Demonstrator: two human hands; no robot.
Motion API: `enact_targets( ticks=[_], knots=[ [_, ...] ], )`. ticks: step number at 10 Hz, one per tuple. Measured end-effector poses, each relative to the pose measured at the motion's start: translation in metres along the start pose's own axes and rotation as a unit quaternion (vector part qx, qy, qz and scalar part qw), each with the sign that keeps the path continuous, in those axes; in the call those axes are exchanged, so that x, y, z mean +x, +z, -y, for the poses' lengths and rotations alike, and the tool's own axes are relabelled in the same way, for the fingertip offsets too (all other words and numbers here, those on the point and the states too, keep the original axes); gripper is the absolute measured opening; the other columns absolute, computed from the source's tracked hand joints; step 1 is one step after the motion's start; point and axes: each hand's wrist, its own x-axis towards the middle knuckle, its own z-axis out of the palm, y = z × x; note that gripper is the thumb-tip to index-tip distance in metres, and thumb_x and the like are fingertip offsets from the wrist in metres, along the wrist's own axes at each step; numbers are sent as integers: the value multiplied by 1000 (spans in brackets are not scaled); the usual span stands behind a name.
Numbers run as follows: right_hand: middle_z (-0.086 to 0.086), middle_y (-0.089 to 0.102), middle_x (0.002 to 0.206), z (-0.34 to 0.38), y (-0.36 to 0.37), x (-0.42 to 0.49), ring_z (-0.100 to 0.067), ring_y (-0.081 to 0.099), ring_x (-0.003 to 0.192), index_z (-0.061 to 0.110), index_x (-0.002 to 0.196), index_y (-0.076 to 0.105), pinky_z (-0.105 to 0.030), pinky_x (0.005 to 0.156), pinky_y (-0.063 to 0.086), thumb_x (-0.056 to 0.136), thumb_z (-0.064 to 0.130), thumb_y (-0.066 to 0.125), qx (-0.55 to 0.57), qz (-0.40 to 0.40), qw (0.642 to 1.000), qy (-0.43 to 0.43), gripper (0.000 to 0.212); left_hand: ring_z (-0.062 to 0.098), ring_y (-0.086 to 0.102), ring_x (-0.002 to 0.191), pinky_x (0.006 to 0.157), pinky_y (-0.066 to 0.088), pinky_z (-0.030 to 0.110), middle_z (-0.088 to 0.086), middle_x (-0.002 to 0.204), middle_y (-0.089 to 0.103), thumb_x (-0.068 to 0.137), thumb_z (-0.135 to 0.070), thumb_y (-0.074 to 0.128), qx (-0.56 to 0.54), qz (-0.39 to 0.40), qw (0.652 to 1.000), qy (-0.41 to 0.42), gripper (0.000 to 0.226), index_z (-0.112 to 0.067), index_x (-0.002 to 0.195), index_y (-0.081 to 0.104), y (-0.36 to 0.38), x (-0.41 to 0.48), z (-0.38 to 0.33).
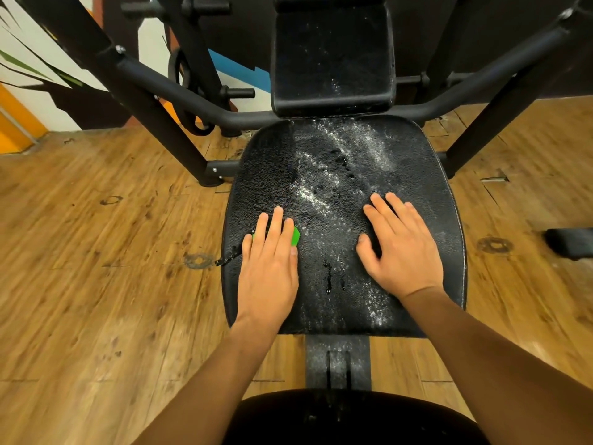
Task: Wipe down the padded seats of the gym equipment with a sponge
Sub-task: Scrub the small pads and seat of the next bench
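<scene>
Floor planks (pixel 96 252) fill the left side, with a black frame leg (pixel 154 117) slanting down to them. Next, the left hand (pixel 269 271) lies flat, its straight fingers pressing a green sponge (pixel 294 236) onto the seat (pixel 417 149) near its left edge; only slivers of sponge show past the fingers. Wet streaks and white flecks (pixel 324 146) run down the seat's middle, below the backrest (pixel 330 59). Further right, the right hand (pixel 401 248) rests on the seat, palm down, fingers spread, holding nothing.
</scene>
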Motion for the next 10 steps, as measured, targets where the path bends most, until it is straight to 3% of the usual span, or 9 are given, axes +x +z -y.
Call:
enact_targets(
  ticks=[1, 6, 10],
  knots=[
    [-12, 52, 151, 0, 0, 0, -31, 38, 147, 6, 140, 58, -46, 125, 22, 98, 34, 48, 1, -2, 1000, -2, 51, 20, 6, 156, 124, 12, 45, 0, 169, 13, 107, -30, 19, 14, -3, 1000, -4, 53, -18, 158, 29, 1, 0, -2],
    [-12, 53, 150, 2, -1, 0, -31, 38, 146, 5, 139, 59, -46, 125, 23, 98, 34, 50, 2, -9, 1000, 0, 51, 24, 7, 156, 124, 14, 48, 4, 169, 13, 107, -28, 28, 4, -8, 1000, -17, 54, -13, 158, 28, -1, 39, -10],
    [-12, 53, 150, 1, 1, -1, -31, 38, 147, 5, 140, 59, -46, 125, 22, 99, 35, 48, -3, -6, 1000, 2, 52, 24, -3, 156, 123, 8, 45, 6, 170, 0, 106, -33, 17, 19, 33, 999, 24, 59, -13, 161, 10, 10, -36, -3]
  ],
)
